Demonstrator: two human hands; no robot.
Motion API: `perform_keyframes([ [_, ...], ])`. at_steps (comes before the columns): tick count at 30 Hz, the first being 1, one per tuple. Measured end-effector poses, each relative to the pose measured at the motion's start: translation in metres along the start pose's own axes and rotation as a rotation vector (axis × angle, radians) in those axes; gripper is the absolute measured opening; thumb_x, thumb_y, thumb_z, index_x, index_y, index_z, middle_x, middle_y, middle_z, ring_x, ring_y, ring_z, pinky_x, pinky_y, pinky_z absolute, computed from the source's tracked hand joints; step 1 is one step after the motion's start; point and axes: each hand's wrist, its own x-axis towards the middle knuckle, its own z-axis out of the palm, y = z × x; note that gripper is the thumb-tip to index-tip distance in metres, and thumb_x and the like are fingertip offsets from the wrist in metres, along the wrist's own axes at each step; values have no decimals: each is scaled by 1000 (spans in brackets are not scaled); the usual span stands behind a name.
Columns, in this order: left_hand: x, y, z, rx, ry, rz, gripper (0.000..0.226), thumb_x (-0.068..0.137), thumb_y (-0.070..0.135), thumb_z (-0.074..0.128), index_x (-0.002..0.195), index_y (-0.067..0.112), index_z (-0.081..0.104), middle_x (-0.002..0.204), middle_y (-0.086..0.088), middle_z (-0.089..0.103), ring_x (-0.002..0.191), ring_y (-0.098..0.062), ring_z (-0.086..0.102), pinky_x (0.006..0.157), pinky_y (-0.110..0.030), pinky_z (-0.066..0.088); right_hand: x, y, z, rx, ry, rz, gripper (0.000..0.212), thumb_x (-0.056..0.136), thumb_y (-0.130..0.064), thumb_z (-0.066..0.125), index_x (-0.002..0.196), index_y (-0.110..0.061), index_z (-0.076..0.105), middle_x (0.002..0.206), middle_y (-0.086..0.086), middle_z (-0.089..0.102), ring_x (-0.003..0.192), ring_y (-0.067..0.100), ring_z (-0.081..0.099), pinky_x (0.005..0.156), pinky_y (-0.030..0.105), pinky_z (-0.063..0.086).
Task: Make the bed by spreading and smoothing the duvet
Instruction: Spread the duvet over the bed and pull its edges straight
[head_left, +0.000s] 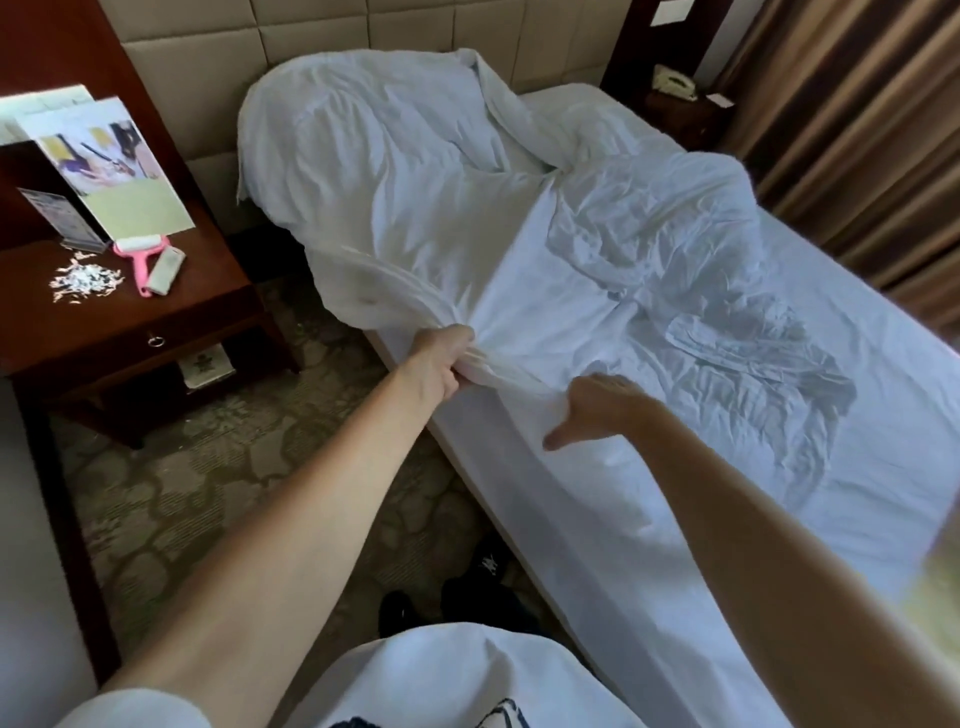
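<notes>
Lying rumpled across the head and middle of the bed (649, 545), the white duvet (415, 171) is heaped against the padded headboard (208, 67) and spills over the near edge of the mattress toward the floor. A gathered fold at that near edge is clamped in the left hand (441, 364), whose fingers are curled tightly round the bunched cloth, so that pleats fan out from the fist. Just beside it, the right hand (597, 408) is laid on the same fabric with the thumb pointing down and away from the palm; the fingers are bent over the cloth edge, but whether they pinch it or merely press on it cannot be told. The two hands are close together yet not touching. Further along the mattress, a creased white sheet (753, 364) is seen lying flat. A dark wooden nightstand (171, 306) is placed to the left of the bed, and on it a pink lint roller (140, 254), a propped card (114, 166) and scattered paper scraps (83, 278) are found. Brown curtains (857, 130) are hung beyond the far side, and patterned carpet (208, 493) is spread below.
</notes>
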Motion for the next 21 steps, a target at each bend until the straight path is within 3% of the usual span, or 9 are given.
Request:
perform_keyframes([
  [2, -2, -3, -1, -80, -2, -24, 19, 97, 9, 53, 115, 13, 49, 82, -9, 50, 68, -20, 52, 64, -34, 51, -5, 14, 4, 35, 37, 15, 74, 72, -68, 71, 115, -8, 63, 117, 10, 63, 110, 28, 60, 89, 34, 45],
  [5, 0, -19, 3, -185, 52, -123, 8, 96, 15, 55, 100, 12, 49, 85, -10, 53, 80, -25, 58, 92, -41, 53, -17, 12, 14, 32, 79, -46, 53, 85, -49, 64, 115, -5, 61, 117, 16, 63, 109, 33, 62, 85, 33, 46],
  [6, 1, -28, 9, -147, 47, -160, 7, 93, 17, 56, 92, 12, 52, 85, -9, 56, 84, -26, 59, 94, -40, 51, -20, 5, 16, 2, 82, -89, 48, 86, -44, 62, 115, -5, 60, 115, 16, 63, 108, 34, 62, 84, 34, 45],
  [8, -3, -47, 27, 29, -42, -237, 11, 88, 20, 58, 79, 14, 54, 79, -7, 58, 78, -24, 60, 83, -33, 49, -21, -9, 17, -48, 140, -206, 41, 88, -38, 60, 114, -6, 60, 111, 13, 65, 105, 32, 63, 80, 33, 44],
  [11, -13, -65, 50, 170, -209, -314, 17, 92, 16, 50, 79, 12, 59, 76, -6, 61, 73, -20, 61, 72, -32, 50, -19, -11, 4, -94, 198, -375, 45, 87, -48, 63, 109, -9, 63, 99, 7, 66, 96, 26, 64, 75, 31, 42],
  [14, -13, -50, 51, 129, -95, -221, 15, 95, 5, 45, 83, 7, 52, 80, -10, 55, 70, -21, 57, 68, -34, 52, -6, 26, -5, 4, -28, -364, 54, 74, -61, 72, 103, -17, 61, 89, -3, 60, 89, 21, 60, 65, 27, 42],
  [16, -7, -39, 50, 162, 1, -130, 8, 94, 0, 47, 94, 6, 53, 84, -11, 54, 70, -21, 56, 63, -34, 56, 8, 58, -5, 14, -137, -301, 78, 58, -76, 74, 110, -20, 61, 98, -2, 62, 92, 18, 59, 73, 30, 50],
  [18, -4, -39, 50, 160, 49, -117, 14, 94, -2, 50, 105, 6, 51, 88, -11, 52, 73, -22, 56, 57, -34, 58, 16, 81, 5, 56, -158, -286, 92, 49, -81, 75, 122, -27, 61, 108, -5, 66, 97, 16, 62, 87, 35, 53],
  [21, -5, -53, 49, 91, 69, -183, 12, 94, -1, 52, 104, 4, 52, 91, -14, 53, 77, -24, 58, 60, -36, 59, 15, 93, 18, -7, -41, -306, 84, 58, -77, 74, 120, -20, 64, 111, 0, 64, 93, 16, 59, 83, 30, 50],
])
